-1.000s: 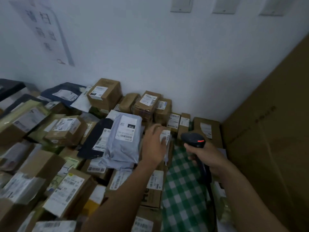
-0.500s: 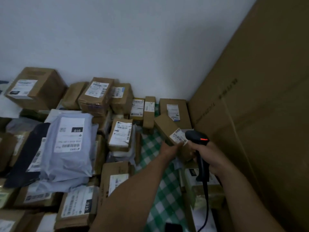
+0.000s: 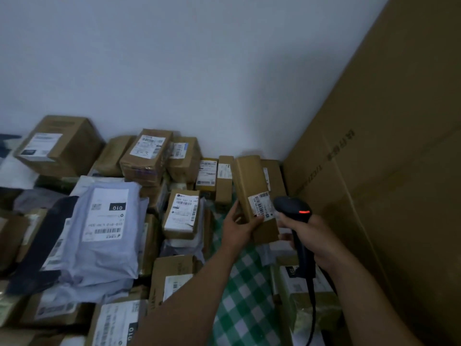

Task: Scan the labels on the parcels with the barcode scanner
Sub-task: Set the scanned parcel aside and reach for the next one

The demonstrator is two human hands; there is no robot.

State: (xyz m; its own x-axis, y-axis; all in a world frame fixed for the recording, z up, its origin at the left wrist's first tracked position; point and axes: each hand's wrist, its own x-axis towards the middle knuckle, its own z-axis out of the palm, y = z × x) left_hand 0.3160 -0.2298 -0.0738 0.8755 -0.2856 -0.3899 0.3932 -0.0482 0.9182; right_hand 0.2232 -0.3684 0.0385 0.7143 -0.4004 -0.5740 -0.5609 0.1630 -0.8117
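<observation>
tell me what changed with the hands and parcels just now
The left hand left the small parcel beside the grey mailer, moved right and gripped a long brown box, now raised with its label facing the scanner. The right hand kept gripping the scanner, red light on; the other parcels stayed put.

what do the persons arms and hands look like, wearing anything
No sleeves reach into view. The left hand and right hand wear no gloves, and no watch, band or ring shows in the dim light.
</observation>
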